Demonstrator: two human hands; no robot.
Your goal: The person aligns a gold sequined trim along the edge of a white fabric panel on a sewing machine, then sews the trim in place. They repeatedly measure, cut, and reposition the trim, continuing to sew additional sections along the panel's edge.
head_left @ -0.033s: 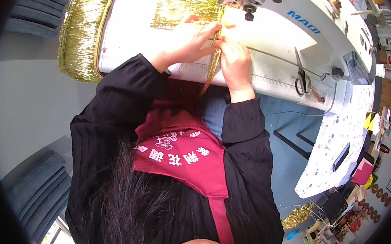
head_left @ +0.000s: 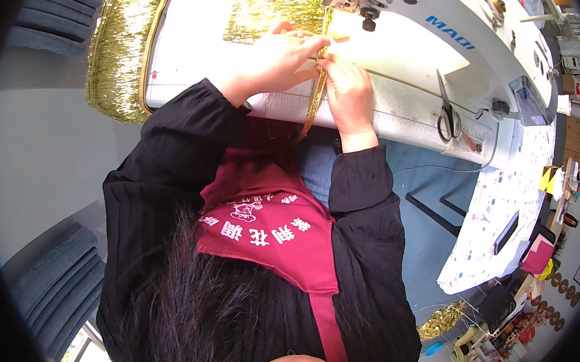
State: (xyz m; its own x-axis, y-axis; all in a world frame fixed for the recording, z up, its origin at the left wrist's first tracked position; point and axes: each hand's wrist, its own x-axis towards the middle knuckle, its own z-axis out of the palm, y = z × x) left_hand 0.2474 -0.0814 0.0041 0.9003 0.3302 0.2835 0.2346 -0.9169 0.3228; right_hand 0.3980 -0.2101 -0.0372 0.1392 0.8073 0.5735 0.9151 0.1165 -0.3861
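My left hand [head_left: 271, 62] and my right hand [head_left: 351, 96] meet on the white sewing machine bed [head_left: 190, 73], just in front of the sewing machine head [head_left: 369, 18]. Between them runs a narrow shiny gold ribbon [head_left: 316, 99], pinched by the fingertips of both hands. Its lower end hangs over the bed's near edge toward my lap. A sheet of gold tinsel fringe [head_left: 265, 8] lies beyond my left hand. Strong glare washes out the area by the needle, so the ribbon's far end is hard to make out.
Black-handled scissors [head_left: 448, 118] lie on the bed to the right. More gold fringe [head_left: 117, 54] hangs over the left edge. A white patterned cloth [head_left: 482, 228] covers a surface at right, with a dark phone-like object [head_left: 506, 233] on it. Grey stacked cushions [head_left: 60, 293] stand at left.
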